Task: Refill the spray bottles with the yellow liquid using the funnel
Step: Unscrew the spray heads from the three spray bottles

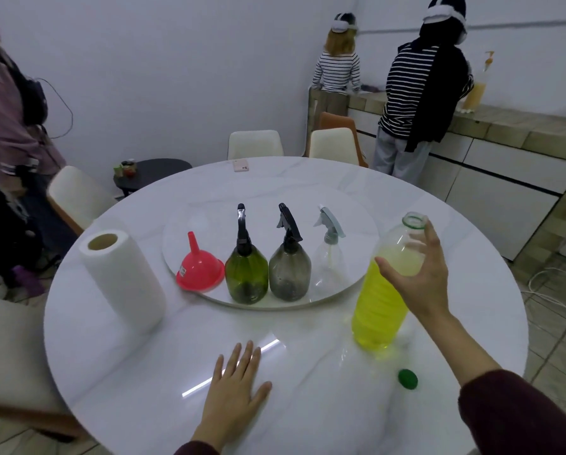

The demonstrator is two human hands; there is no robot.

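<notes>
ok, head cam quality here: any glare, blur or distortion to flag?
Head view: a bright streak of glare lies on the table just ahead of the left hand; wide-angle bowing curves the table rim and tilts the paper towel roll; the right hand at the yellow liquid bottle is slightly soft; lighting is even, shadows faint.

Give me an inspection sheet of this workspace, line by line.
Surface: round white marble table with a turntable in its middle.
Job's things: red funnel upside down, green spray bottle, grey spray bottle and clear spray bottle on the turntable, heads on; open bottle of yellow liquid; green cap beside it.
Clutter: paper towel roll, phone.
Hands: left hand flat on the table; right hand spread at the bottle's shoulder.
Cables: white cable on the floor.
Surroundings: chairs, people at a counter.
</notes>
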